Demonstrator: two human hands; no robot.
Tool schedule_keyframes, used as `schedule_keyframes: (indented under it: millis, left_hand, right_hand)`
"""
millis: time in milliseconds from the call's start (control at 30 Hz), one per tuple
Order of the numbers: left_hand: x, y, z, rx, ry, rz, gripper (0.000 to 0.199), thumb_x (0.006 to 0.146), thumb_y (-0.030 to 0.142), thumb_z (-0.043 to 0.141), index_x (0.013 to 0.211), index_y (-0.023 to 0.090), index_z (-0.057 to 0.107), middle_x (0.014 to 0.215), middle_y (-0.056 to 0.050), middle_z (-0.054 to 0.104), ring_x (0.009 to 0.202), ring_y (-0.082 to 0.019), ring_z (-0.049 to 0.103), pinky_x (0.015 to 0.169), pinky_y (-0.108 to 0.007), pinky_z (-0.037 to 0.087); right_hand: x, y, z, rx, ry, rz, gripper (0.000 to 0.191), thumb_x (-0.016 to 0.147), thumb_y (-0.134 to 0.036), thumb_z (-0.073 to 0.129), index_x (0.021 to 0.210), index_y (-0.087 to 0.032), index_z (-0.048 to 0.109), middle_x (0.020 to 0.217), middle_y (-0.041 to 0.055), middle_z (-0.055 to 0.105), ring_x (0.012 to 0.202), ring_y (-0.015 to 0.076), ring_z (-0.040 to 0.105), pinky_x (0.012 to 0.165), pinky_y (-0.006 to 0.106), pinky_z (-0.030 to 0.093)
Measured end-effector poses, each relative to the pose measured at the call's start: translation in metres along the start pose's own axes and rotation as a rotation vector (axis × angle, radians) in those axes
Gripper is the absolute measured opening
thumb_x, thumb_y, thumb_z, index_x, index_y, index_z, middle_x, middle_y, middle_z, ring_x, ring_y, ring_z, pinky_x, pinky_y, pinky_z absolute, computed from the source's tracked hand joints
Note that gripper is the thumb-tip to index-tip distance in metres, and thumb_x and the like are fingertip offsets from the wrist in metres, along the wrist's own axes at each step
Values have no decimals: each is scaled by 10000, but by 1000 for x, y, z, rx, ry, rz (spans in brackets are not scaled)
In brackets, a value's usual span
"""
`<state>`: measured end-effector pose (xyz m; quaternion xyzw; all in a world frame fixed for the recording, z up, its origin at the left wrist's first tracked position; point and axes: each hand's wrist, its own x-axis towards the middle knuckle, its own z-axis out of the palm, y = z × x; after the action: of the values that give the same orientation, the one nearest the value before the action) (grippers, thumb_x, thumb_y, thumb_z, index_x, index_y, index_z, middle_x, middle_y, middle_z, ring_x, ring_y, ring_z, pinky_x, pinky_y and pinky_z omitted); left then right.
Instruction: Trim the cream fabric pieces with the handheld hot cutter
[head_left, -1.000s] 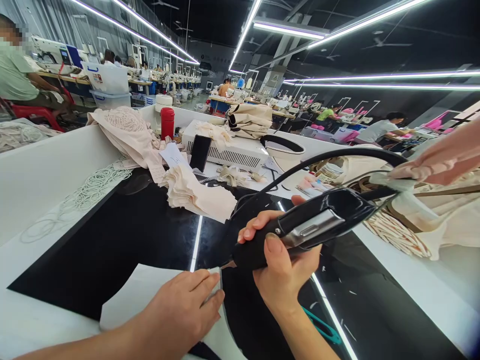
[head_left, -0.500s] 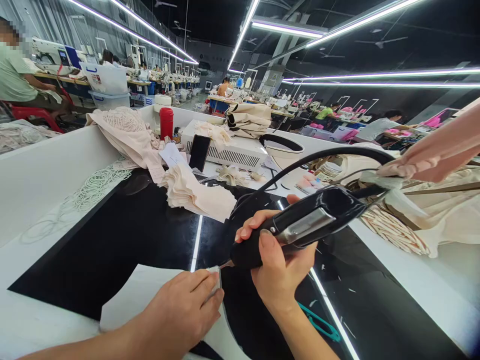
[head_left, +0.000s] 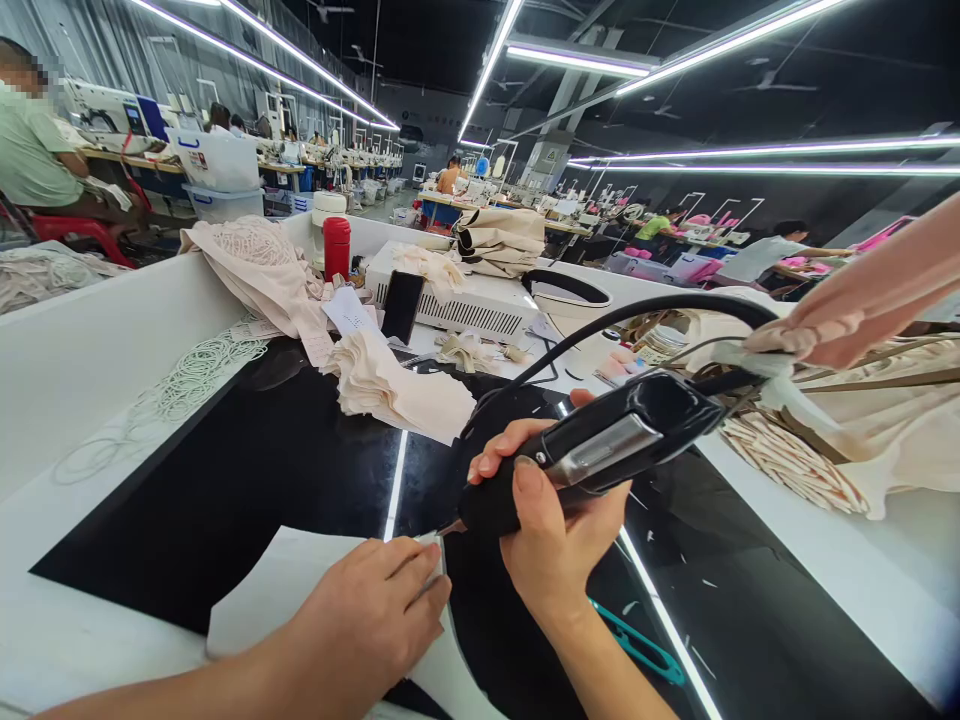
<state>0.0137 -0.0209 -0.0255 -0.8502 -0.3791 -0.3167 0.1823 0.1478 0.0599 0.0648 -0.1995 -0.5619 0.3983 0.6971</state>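
Observation:
My right hand [head_left: 559, 530] is wrapped round a black corded electric cutter [head_left: 622, 440] with a silver lever on its body. The narrow metal tip points down to the left and meets the corner of a white sheet [head_left: 277, 580], right by my left fingertips. Fingers together and bent, my left hand [head_left: 375, 610] grips the sheet's upper right edge and presses it against the black work surface [head_left: 300, 450]. Its palm covers much of the sheet, so the thumb is hidden. A thin white strip runs down from under that hand.
Stacked cream fabric pieces [head_left: 397, 390] lie ahead, near a phone [head_left: 402, 305] and a red bottle [head_left: 337, 248]. Pale cord [head_left: 199, 370] is coiled at left. A teal tool [head_left: 637, 640] lies beside my right forearm. Pink cloth [head_left: 862, 280] is tied to the cutter's cable.
The cutter and my right hand have shifted very slightly left, its rear end more than its tip. My left hand stays on the sheet. The whole view has moved a little.

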Motion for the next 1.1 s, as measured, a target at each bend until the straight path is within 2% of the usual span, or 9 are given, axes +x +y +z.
schedule_keyframes:
  millis: [300,600,733,900,1000,1100]
  left_hand:
    - [-1,-1,0,-10,-23,-19,215,1068,195,480,1087,108,676,1097,-96,764,981,-205,725,761,-316,595]
    - [-1,0,0,0,-25,-1,209,1070,188,486,1092,102,675,1100,-100,765,1034,-197,719,843,-305,593]
    - [1,0,-2,7,-38,9,190,1065,205,506,1084,106,667,1089,-98,762,1008,-191,718,820,-301,580]
    - [4,-7,-12,-22,-118,-25,198,1071,202,472,1099,134,656,1138,-91,753,994,-198,707,778,-321,561]
    - [4,-20,-18,-2,-196,-63,211,1073,195,452,1125,149,651,1201,-100,740,1016,-222,705,755,-342,549]
    - [4,-34,-20,34,-218,-59,231,1076,188,442,1161,133,649,1230,-122,731,1057,-236,707,774,-358,554]
  right_hand:
    - [-1,-1,4,64,-8,-3,432,898,-245,750,1285,-330,575,865,-43,679,630,125,654,578,291,589]
    - [-6,2,7,64,-21,5,441,894,-186,711,1280,-327,550,869,-48,669,631,128,656,580,308,600]
    - [-4,1,9,48,-16,8,437,888,-175,703,1270,-321,550,854,-50,671,618,128,650,568,311,602]
    - [5,-13,4,22,39,-23,463,857,-243,779,1270,-324,588,827,-49,688,591,127,641,523,277,577]
    - [6,-27,-4,-2,82,-27,456,822,-288,832,1229,-325,631,798,-51,690,575,132,636,504,277,573]
    - [0,-40,-12,-18,103,4,476,797,-312,866,1221,-324,650,787,-44,688,572,141,630,486,281,568]
